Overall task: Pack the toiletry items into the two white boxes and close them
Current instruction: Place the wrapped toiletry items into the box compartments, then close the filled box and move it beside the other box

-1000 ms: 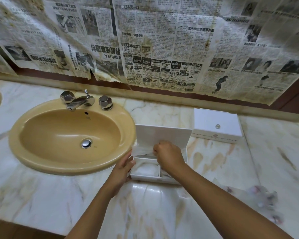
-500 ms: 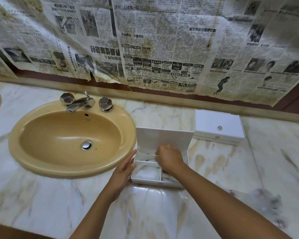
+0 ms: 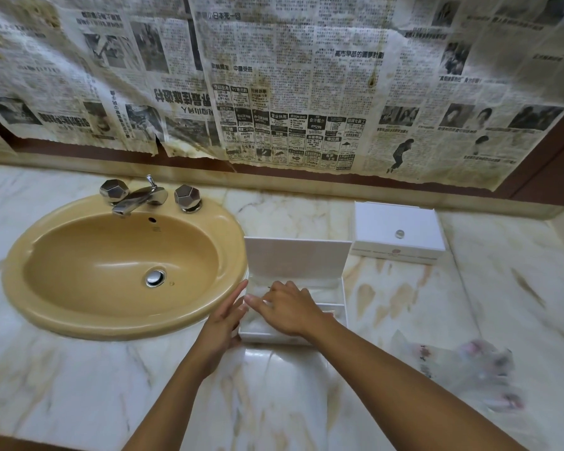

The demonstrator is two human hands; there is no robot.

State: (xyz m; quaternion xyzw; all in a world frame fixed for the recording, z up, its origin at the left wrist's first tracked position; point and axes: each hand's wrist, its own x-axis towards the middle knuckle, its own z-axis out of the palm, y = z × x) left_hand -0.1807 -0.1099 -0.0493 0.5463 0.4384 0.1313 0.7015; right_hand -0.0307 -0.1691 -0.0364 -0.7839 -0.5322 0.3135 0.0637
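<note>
An open white box [image 3: 337, 289] stands on the marble counter right of the sink, its lid [image 3: 297, 258] upright at the back. Inside lie pale wrapped toiletry items, partly hidden. My right hand [image 3: 288, 309] lies flat over the box's inside, fingers spread and pointing left, pressing on the contents. My left hand [image 3: 223, 317] rests flat against the box's left wall with fingers apart. A second white box [image 3: 398, 234] sits shut farther back to the right. Blurred clear plastic wrappers with pink marks [image 3: 472, 369] lie at the right.
A tan oval sink [image 3: 118, 275] with a chrome tap [image 3: 137, 196] and two faceted knobs fills the left. Old newspaper covers the wall behind. The marble counter [image 3: 274, 392] stretches to the front edge at the lower left.
My right hand has gone from pinching something at the box's back to lying flat across the contents. The left hand stays at the box's left side. The camera moved a little.
</note>
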